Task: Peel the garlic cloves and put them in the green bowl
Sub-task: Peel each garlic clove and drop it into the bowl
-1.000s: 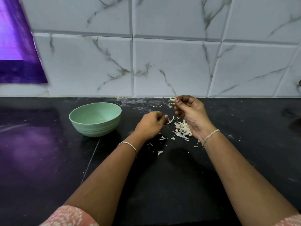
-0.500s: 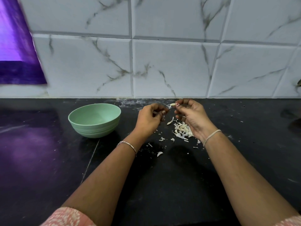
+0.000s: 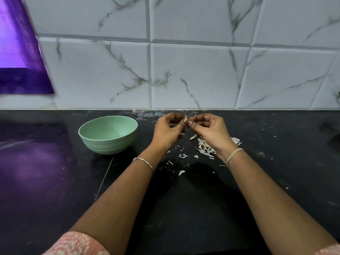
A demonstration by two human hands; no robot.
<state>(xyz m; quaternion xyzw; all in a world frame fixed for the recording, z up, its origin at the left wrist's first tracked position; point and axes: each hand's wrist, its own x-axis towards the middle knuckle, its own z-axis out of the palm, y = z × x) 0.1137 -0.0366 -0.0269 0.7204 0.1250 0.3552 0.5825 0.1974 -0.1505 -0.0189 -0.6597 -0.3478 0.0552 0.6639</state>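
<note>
Left hand (image 3: 166, 132) has come up off the counter over the last second and met the right hand (image 3: 211, 132). Both now pinch the same tiny garlic clove (image 3: 187, 117) between thumb and fingertips, held in the air close to the back wall and a bit right of the green bowl (image 3: 108, 144). The other fingers on both hands are curled in. The clove is mostly hidden by the fingertips, so I can't tell how much skin is left on it. If I were doing this bit, I'd hold the clove steady with one hand, catch a loose edge of skin with the other thumbnail and pull along the length instead of scraping. I'd go easy on the squeeze too, since a clove that small probably slips or bruises. Let the skin fall onto the peel pile (image 3: 206, 147) under the right wrist, not toward the bowl, which sits off to the left and shows no cloves inside from this angle. The surface is a black countertop (image 3: 184, 208), dusty with white flecks and stray bits of peel (image 3: 181, 172) near the pile. Behind it are white marble-look tiles (image 3: 193, 74). A purple cloth (image 3: 20, 57) hangs at the upper left and throws a purple glow on the counter.
</note>
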